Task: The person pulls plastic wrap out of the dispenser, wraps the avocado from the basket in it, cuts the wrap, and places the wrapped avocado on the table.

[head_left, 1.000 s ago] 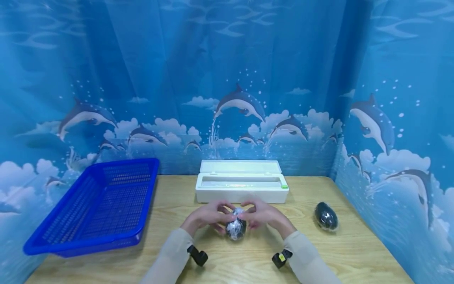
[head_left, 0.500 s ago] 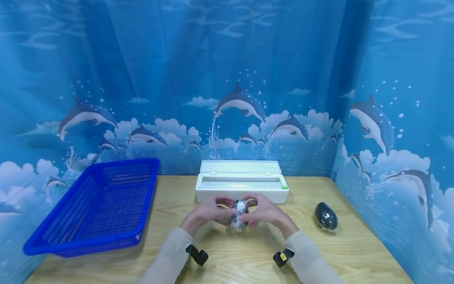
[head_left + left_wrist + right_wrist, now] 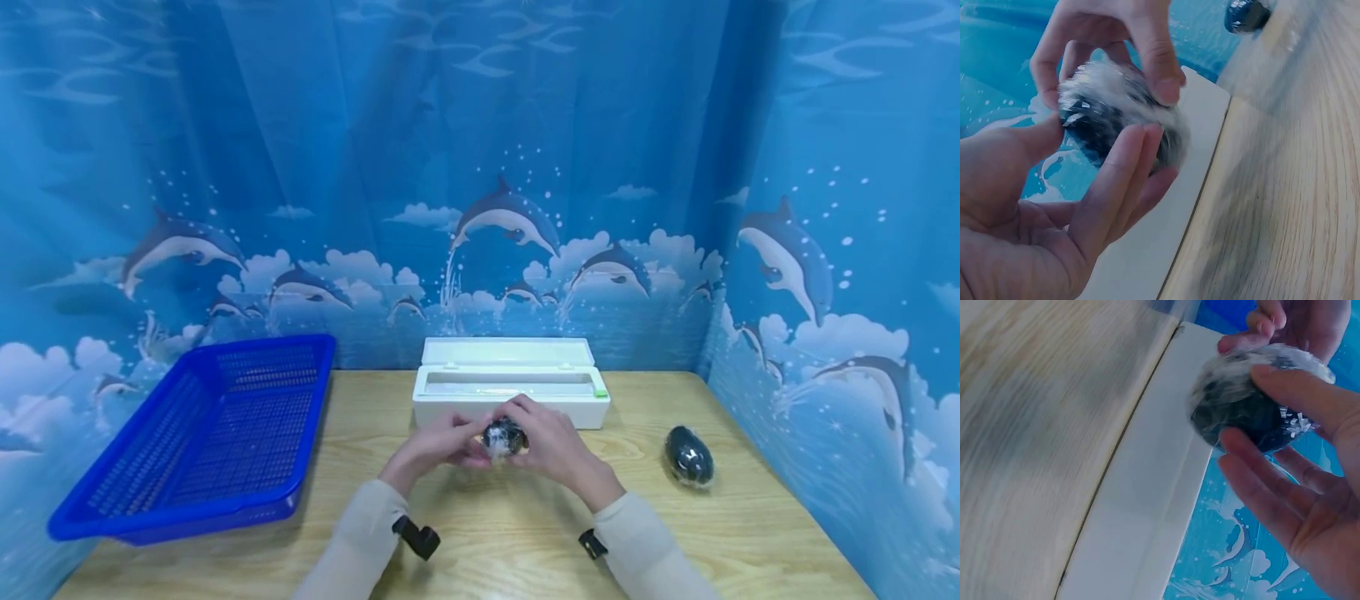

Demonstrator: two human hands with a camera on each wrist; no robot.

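Note:
Both hands hold a dark oval object (image 3: 503, 437) wrapped in crinkled clear film, raised above the table at its middle. My left hand (image 3: 438, 444) grips it from the left, its fingers against the near side in the left wrist view, where the wrapped object (image 3: 1116, 115) looks blurred. From the right, my right hand (image 3: 551, 443) pinches it; the right wrist view shows the thumb on top and the fingers beneath the wrapped object (image 3: 1241, 403). Just behind the hands stands a white cling film dispenser box (image 3: 442, 412) with its lid raised.
A blue plastic basket (image 3: 285, 492) stands on the left of the wooden table (image 3: 480, 550). Farther right lies a second dark oval object (image 3: 689, 457), shiny under clear film. A blue dolphin-print curtain (image 3: 480, 125) encloses the back and sides.
The wrapped object has been lifted and moved away from me, closer to the white box, and turned between the hands. My right hand has shifted its hold over it.

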